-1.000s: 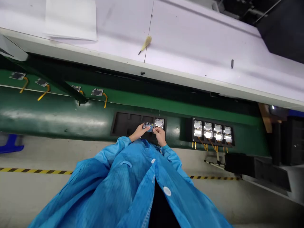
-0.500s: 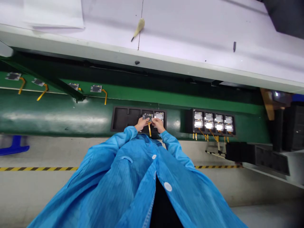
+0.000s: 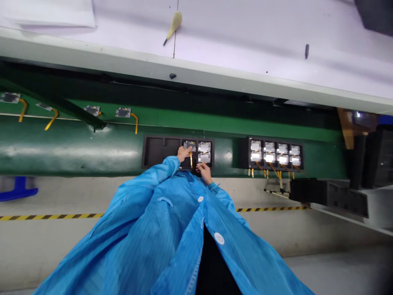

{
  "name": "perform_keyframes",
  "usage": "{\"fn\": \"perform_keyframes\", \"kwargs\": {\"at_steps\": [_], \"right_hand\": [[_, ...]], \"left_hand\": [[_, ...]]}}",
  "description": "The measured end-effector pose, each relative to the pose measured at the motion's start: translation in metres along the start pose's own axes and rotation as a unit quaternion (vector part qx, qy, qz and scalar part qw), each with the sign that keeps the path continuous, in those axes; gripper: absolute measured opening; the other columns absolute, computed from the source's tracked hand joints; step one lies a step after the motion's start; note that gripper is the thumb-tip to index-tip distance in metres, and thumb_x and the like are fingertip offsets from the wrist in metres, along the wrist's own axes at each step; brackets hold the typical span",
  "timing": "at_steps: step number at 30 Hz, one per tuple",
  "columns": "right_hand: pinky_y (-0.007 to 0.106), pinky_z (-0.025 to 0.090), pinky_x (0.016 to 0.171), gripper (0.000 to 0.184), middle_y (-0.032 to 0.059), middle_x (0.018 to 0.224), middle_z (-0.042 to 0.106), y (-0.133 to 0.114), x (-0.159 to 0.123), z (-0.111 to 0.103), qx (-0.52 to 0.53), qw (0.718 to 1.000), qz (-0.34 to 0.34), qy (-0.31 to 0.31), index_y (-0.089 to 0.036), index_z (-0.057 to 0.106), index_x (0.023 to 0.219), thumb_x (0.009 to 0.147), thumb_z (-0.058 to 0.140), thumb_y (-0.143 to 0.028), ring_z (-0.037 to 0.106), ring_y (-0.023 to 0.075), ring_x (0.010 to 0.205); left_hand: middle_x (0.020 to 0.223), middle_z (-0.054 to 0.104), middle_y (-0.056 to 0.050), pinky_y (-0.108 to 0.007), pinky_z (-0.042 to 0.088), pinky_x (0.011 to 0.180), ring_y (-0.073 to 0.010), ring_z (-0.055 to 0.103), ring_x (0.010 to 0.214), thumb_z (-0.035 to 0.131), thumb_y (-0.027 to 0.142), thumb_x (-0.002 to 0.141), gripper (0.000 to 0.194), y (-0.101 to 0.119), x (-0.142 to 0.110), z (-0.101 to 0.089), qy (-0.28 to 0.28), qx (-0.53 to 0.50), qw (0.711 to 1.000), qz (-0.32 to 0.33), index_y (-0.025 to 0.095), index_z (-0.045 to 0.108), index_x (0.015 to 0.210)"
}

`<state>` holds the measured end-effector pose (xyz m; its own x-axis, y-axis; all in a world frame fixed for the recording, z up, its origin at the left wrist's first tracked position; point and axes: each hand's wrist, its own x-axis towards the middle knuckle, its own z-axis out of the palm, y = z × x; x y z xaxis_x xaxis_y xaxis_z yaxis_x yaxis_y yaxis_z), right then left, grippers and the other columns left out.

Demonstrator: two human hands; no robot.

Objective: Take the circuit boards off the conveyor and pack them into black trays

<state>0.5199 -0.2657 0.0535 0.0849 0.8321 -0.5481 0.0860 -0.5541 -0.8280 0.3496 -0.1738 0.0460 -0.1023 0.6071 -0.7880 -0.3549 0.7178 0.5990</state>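
A black foam tray [image 3: 159, 150] lies on the green conveyor belt [image 3: 61, 147] in front of me. Its right end holds three small circuit modules [image 3: 204, 146], and one module [image 3: 189, 145] has an orange flex cable hanging down. My left hand [image 3: 183, 153] rests on that module with the fingers curled against it. My right hand [image 3: 204, 171] sits at the tray's near edge, just below the lower right module, fingers bent. Blue sleeves cover both arms.
A second black tray [image 3: 245, 157] full of modules with orange cables sits to the right on the belt. Several loose modules [image 3: 123, 112] lie along the belt's far side. A white shelf [image 3: 245, 53] above carries a brush [image 3: 172, 25] and paper.
The module held in both hands has been set into a tray slot. My right hand has drawn back to the tray's near edge; my left hand stays on the module.
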Motion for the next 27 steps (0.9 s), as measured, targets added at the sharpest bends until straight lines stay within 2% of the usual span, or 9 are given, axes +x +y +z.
{"fn": "perform_keyframes", "kwargs": {"at_steps": [5,8,12,15,18,20,24,27], "right_hand": [[0.031,0.055,0.062,0.05,0.0015,0.074,0.072,0.006,-0.002,-0.004,-0.021,1.0,-0.018,0.007,-0.022,0.068,0.084,0.071,0.079,-0.07,0.066,0.0176,0.065],[0.033,0.057,0.065,0.046,0.002,0.08,0.071,0.007,0.005,-0.002,-0.044,0.998,-0.034,0.011,-0.022,0.07,0.092,0.077,0.075,-0.066,0.066,0.0187,0.069],[0.038,0.061,0.077,0.038,0.0068,0.106,0.071,-0.001,0.025,0.008,-0.082,0.995,-0.058,0.001,-0.022,0.074,0.109,0.086,0.07,-0.052,0.067,0.0187,0.077],[0.042,0.061,0.095,0.035,0.0121,0.13,0.066,-0.008,0.045,0.018,-0.172,0.978,-0.111,-0.026,-0.022,0.074,0.12,0.088,0.068,-0.036,0.068,0.0229,0.098],[0.047,0.054,0.112,0.039,0.0157,0.136,0.061,-0.011,0.061,0.027,-0.287,0.943,-0.162,-0.041,-0.021,0.071,0.125,0.087,0.065,-0.024,0.064,0.0296,0.123],[0.051,0.051,0.116,0.039,0.0163,0.131,0.062,-0.009,0.066,0.031,-0.312,0.935,-0.165,-0.03,-0.021,0.068,0.125,0.086,0.065,-0.022,0.061,0.0317,0.127],[0.05,0.057,0.105,0.029,0.0117,0.11,0.066,-0.005,0.072,0.032,-0.321,0.932,-0.162,-0.037,-0.021,0.066,0.113,0.084,0.065,-0.023,0.064,0.0293,0.107],[0.049,0.058,0.1,0.018,0.0085,0.098,0.066,-0.005,0.074,0.033,-0.332,0.929,-0.155,-0.056,-0.023,0.065,0.099,0.082,0.065,-0.021,0.064,0.0276,0.097]], "left_hand": [[0.094,0.075,-0.008,-0.034,0.062,0.08,-0.0195,0.076,0.075,0.086,0.023,0.086,0.045,-0.012,-0.024,-0.028,0.009,0.041,0.999,-0.025,0.018,0.058,0.121],[0.099,0.072,-0.005,-0.03,0.059,0.076,-0.0161,0.073,0.071,0.084,0.019,0.085,0.048,-0.017,-0.039,-0.047,0.013,0.06,0.998,-0.02,0.02,0.056,0.123],[0.091,0.067,-0.001,-0.028,0.055,0.073,-0.0141,0.066,0.068,0.076,0.017,0.084,0.035,-0.017,-0.043,-0.069,0.044,0.118,0.991,0.055,0.02,0.06,0.114],[0.09,0.066,0.0,-0.028,0.055,0.077,-0.0156,0.066,0.075,0.073,0.018,0.08,0.03,-0.006,-0.035,-0.086,0.102,0.134,0.979,0.116,0.02,0.063,0.108],[0.092,0.065,-0.001,-0.028,0.055,0.082,-0.0167,0.066,0.084,0.069,0.019,0.079,0.026,0.019,-0.021,-0.112,0.179,0.124,0.961,0.169,0.02,0.064,0.105],[0.092,0.064,-0.001,-0.029,0.054,0.087,-0.0174,0.065,0.089,0.066,0.017,0.079,0.024,0.043,-0.008,-0.135,0.241,0.115,0.941,0.208,0.021,0.063,0.102],[0.097,0.063,-0.004,-0.031,0.051,0.101,-0.019,0.064,0.1,0.06,0.008,0.081,0.019,0.101,0.017,-0.191,0.36,0.11,0.894,0.242,0.021,0.057,0.095],[0.107,0.062,-0.009,-0.038,0.047,0.114,-0.0241,0.062,0.115,0.061,0.003,0.08,0.024,0.141,0.034,-0.229,0.391,0.156,0.88,0.22,0.021,0.054,0.094]]}}
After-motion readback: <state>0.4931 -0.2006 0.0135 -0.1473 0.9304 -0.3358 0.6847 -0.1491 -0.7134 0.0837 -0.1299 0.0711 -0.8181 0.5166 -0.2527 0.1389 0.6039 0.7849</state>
